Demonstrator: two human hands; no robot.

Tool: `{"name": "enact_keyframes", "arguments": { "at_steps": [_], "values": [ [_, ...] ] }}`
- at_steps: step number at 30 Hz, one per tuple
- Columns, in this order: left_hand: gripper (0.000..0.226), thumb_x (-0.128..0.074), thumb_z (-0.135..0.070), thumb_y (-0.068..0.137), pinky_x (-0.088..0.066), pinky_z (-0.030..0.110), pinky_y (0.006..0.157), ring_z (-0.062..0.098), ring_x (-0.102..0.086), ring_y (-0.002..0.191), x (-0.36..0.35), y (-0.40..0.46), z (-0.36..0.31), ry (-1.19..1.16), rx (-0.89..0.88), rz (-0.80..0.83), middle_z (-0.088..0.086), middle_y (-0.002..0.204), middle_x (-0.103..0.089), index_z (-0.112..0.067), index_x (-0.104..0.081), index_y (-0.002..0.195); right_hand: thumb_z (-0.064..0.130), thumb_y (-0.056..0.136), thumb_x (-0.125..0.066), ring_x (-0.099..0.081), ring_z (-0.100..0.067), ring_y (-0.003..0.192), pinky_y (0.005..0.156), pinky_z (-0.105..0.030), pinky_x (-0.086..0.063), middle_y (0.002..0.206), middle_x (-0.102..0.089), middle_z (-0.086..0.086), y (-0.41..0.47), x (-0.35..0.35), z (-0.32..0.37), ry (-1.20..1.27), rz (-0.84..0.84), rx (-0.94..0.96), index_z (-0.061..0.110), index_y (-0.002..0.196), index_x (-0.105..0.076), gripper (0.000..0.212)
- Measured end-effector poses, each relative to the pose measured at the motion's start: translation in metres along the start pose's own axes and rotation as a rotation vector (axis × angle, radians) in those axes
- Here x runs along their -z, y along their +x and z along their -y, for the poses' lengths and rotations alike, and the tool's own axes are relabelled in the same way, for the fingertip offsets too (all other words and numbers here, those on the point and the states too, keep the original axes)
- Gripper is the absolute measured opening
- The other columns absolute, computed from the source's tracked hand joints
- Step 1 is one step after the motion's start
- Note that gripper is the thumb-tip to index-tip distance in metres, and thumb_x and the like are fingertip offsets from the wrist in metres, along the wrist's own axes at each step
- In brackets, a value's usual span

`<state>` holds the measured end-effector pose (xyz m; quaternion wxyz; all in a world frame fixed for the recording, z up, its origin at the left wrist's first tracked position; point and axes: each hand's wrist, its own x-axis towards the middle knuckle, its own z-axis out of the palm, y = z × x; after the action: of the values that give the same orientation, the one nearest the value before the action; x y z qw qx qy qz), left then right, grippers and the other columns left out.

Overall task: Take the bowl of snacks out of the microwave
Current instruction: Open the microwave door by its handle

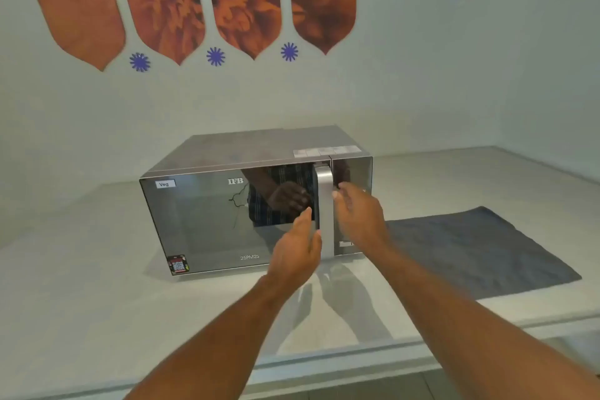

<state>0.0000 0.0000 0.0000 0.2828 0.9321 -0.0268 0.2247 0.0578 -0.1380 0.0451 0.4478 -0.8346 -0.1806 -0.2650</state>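
Head view: a microwave (246,204) sits on a pale counter (81,295), its mirrored door (227,221) shut.
Left hand (297,253): fingers held straight and close together, palm facing right, thumb up; the fingertips sit at the left edge of the door handle (325,204). It grips nothing; whether it touches the handle cannot be told.
Right hand (360,211): loosely open, fingers slightly curled, fingertips (337,193) at the right edge of the handle near its upper half. Nothing is closed in it.
Handle: a tall silver bar standing upright between the two hands.
Bowl of snacks: hidden; the door only reflects the person's arm and checked shirt, so the inside cannot be seen.
Control panel (355,178): right of the handle, partly covered by the right hand.
Cloth (480,250): dark grey, lying flat on the counter just right of the microwave.
Wall (454,42): orange flower panels (201,0) with small blue stars (215,56) below them.
Door stickers: a "Veg" label (165,184) top left, a code sticker (178,265) bottom left.
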Motion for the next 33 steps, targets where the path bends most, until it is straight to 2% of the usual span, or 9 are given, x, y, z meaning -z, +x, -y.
{"name": "enact_keyframes", "arguments": {
  "at_steps": [2,3,6,11,13,16,23,31,33],
  "values": [
    [0.061,-0.041,-0.040,0.103,-0.057,0.042,0.097,0.030,-0.069,0.110,-0.010,0.003,0.000,-0.155,0.108,-0.017,0.018,0.127,-0.068,-0.018,-0.028,0.158,0.035,0.103,-0.052,-0.065,-0.019,0.109,0.085,-0.023,-0.043,0.125,-0.070,-0.007,0.001,-0.007,-0.005,0.098,0.053,-0.135,0.016,0.132,-0.061,0.036],
    [0.060,-0.044,-0.040,0.102,-0.056,0.038,0.096,0.027,-0.069,0.109,-0.016,0.002,-0.001,-0.221,0.150,-0.025,0.014,0.127,-0.070,-0.017,-0.032,0.156,0.034,0.103,-0.054,-0.062,-0.016,0.109,0.087,-0.023,-0.042,0.128,-0.069,-0.005,0.001,-0.011,-0.010,0.137,0.080,-0.173,0.017,0.133,-0.061,0.036],
    [0.054,-0.051,-0.039,0.101,-0.047,0.036,0.109,0.022,-0.061,0.129,-0.030,0.004,-0.005,-0.462,0.291,-0.033,0.003,0.143,-0.062,-0.016,-0.045,0.150,0.032,0.102,-0.055,-0.054,-0.008,0.102,0.088,-0.022,-0.040,0.127,-0.066,0.001,0.000,-0.021,-0.014,0.234,0.128,-0.257,0.020,0.131,-0.063,0.032],
    [0.038,-0.054,-0.036,0.100,-0.052,0.041,0.107,0.020,-0.067,0.115,-0.048,0.009,-0.009,-0.691,0.395,-0.095,0.000,0.126,-0.072,-0.017,-0.064,0.132,0.036,0.101,-0.057,-0.059,-0.011,0.099,0.088,-0.025,-0.047,0.113,-0.061,0.014,0.005,-0.029,-0.020,0.408,0.140,-0.321,0.029,0.127,-0.064,0.027],
    [0.034,-0.055,-0.034,0.100,-0.052,0.041,0.106,0.020,-0.069,0.110,-0.053,0.013,-0.009,-0.741,0.438,-0.111,0.001,0.120,-0.074,-0.016,-0.067,0.126,0.037,0.100,-0.057,-0.061,-0.011,0.096,0.084,-0.022,-0.046,0.109,-0.062,0.019,0.007,-0.034,-0.021,0.422,0.157,-0.328,0.038,0.116,-0.063,0.017],
    [0.031,-0.053,-0.031,0.101,-0.051,0.039,0.107,0.019,-0.069,0.106,-0.060,0.016,-0.007,-0.778,0.475,-0.094,0.002,0.119,-0.074,-0.015,-0.068,0.123,0.037,0.101,-0.055,-0.061,-0.004,0.087,0.074,-0.012,-0.042,0.100,-0.061,0.027,0.009,-0.039,-0.021,0.377,0.172,-0.295,0.042,0.101,-0.060,0.007],
    [0.035,-0.055,-0.026,0.100,-0.049,0.036,0.107,0.021,-0.068,0.111,-0.063,0.018,-0.007,-0.815,0.510,-0.143,0.004,0.126,-0.073,-0.013,-0.066,0.131,0.038,0.101,-0.055,-0.059,-0.003,0.081,0.063,-0.007,-0.038,0.102,-0.061,0.016,0.009,-0.042,-0.019,0.329,0.143,-0.290,0.039,0.105,-0.059,0.006],
    [0.034,-0.057,-0.024,0.099,-0.049,0.036,0.105,0.013,-0.065,0.101,-0.059,0.016,-0.012,-0.835,0.532,-0.167,0.003,0.123,-0.074,-0.013,-0.067,0.130,0.035,0.102,-0.055,-0.061,-0.010,0.085,0.065,-0.007,-0.039,0.103,-0.062,0.013,0.005,-0.039,-0.011,0.346,0.121,-0.301,0.037,0.106,-0.060,0.007],
    [0.033,-0.057,-0.024,0.099,-0.052,0.026,0.098,0.012,-0.067,0.097,-0.059,0.009,-0.012,-0.827,0.510,-0.173,0.000,0.118,-0.075,-0.014,-0.068,0.129,0.035,0.102,-0.055,-0.062,-0.013,0.089,0.065,-0.007,-0.039,0.105,-0.063,0.012,-0.001,-0.036,-0.010,0.352,0.125,-0.287,0.036,0.107,-0.061,0.008]
  ]
}}
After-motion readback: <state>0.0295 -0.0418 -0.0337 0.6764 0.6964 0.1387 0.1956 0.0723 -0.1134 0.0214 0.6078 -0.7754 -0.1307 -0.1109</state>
